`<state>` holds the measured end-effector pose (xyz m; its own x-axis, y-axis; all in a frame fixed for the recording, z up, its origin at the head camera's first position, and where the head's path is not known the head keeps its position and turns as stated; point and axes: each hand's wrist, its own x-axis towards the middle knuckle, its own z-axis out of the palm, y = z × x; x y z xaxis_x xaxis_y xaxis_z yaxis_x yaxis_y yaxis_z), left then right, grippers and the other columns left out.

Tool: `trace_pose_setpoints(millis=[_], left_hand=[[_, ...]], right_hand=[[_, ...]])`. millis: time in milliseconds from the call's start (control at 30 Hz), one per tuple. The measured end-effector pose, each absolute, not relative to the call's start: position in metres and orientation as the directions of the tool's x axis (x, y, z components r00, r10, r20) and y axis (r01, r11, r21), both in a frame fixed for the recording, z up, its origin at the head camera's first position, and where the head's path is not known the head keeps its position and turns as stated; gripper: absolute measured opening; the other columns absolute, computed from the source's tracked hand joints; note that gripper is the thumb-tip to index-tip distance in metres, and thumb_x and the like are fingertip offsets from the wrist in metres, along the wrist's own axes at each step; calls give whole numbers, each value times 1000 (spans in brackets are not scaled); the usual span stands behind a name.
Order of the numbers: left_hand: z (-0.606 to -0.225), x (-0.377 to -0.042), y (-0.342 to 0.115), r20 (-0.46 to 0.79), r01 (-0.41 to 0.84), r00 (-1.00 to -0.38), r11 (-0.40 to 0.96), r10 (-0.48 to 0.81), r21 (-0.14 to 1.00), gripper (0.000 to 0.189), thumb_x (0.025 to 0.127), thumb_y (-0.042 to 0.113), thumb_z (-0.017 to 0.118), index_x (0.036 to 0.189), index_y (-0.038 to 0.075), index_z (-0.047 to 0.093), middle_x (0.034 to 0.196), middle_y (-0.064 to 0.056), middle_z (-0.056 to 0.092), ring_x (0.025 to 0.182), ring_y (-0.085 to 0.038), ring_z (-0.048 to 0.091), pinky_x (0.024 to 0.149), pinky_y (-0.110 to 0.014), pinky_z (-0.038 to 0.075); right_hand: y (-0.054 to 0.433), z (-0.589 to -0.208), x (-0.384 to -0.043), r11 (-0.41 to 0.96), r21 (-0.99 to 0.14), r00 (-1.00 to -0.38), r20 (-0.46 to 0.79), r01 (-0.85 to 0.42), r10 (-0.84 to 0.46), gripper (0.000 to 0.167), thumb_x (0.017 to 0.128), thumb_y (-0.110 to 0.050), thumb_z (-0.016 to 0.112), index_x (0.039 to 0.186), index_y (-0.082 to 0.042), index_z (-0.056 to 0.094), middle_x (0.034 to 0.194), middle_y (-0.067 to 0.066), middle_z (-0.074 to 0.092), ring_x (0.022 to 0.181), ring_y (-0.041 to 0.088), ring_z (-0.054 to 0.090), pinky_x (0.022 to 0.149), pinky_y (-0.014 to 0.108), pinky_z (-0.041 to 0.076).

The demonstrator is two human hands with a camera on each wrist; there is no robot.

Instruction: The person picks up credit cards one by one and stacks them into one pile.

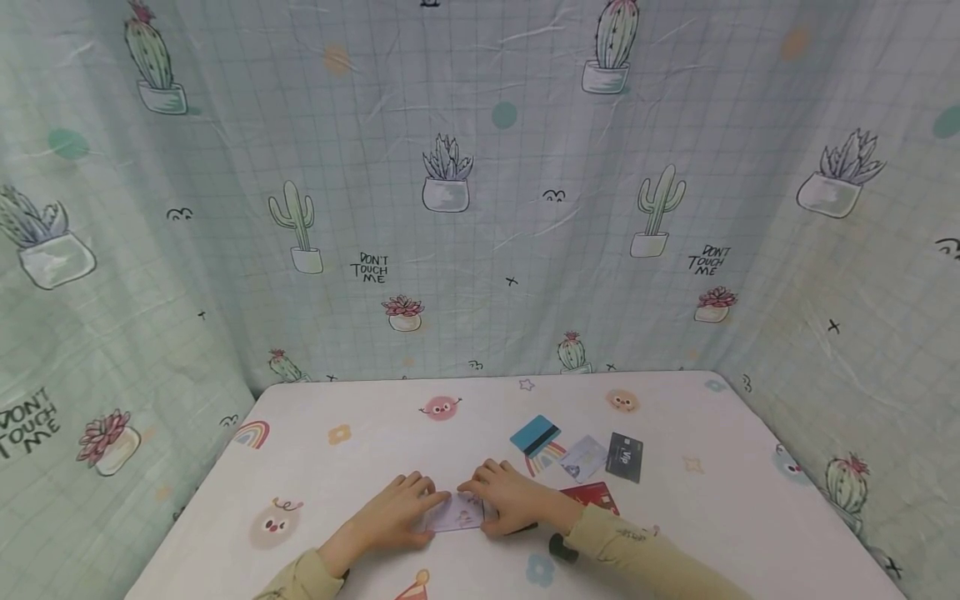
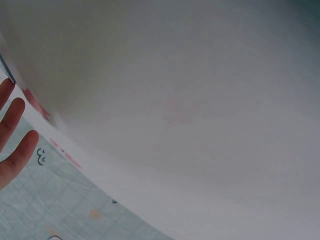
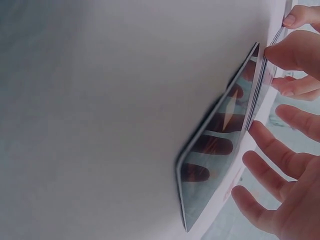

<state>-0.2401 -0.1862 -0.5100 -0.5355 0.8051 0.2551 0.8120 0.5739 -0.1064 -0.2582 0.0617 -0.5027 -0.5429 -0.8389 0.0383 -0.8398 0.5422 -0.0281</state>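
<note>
My left hand point(image 1: 401, 510) and right hand point(image 1: 516, 497) hold a small stack of cards point(image 1: 459, 512) between them, low over the near middle of the table. Its top card is pale purple. Both hands pinch it by its long edges, thumb on the near side and index finger on the far side. Several layered edges show in the stack point(image 3: 257, 87) in the right wrist view. Beside it a glossy dark card point(image 3: 207, 150) lies on the table and mirrors the right fingers. In the left wrist view only left fingertips point(image 2: 17, 155) and a sliver of card edge show.
Past the right hand lie a blue card point(image 1: 534, 434) with a black stripe, a pale card point(image 1: 585, 457), a black VIP card point(image 1: 625, 457) and a red card point(image 1: 600, 497), partly behind the right forearm. The white printed table point(image 1: 360, 458) meets cactus-print curtains point(image 1: 480, 242) behind.
</note>
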Motion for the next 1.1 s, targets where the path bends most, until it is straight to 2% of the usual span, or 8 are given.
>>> trace_pose_setpoints(millis=[533,767,1100], left_hand=[[-507,-240,-184,189,791,-586,607,788,-74,50,74,42,63,118,20,54,100,5,54,92,-12,47,75,-33,42],[-506,-240,-185,199,789,-584,608,787,-88,51,74,44,62,119,21,54,100,5,54,91,-11,47,75,-32,41],[-506,-237,-187,238,793,-568,601,788,-97,55,74,43,63,122,20,52,102,5,55,93,-13,48,75,-33,39]], right_hand=[[67,-502,-255,568,-99,-573,43,-817,-818,58,78,-38,61,130,-21,41,114,-4,49,102,10,40,80,31,38],[76,-501,-254,597,-163,-610,47,-786,-791,59,78,-39,61,131,-21,40,116,-3,50,104,12,41,85,41,40],[89,-499,-250,629,-211,-646,12,-748,-764,58,80,-37,60,131,-21,39,118,-4,49,105,11,41,91,47,39]])
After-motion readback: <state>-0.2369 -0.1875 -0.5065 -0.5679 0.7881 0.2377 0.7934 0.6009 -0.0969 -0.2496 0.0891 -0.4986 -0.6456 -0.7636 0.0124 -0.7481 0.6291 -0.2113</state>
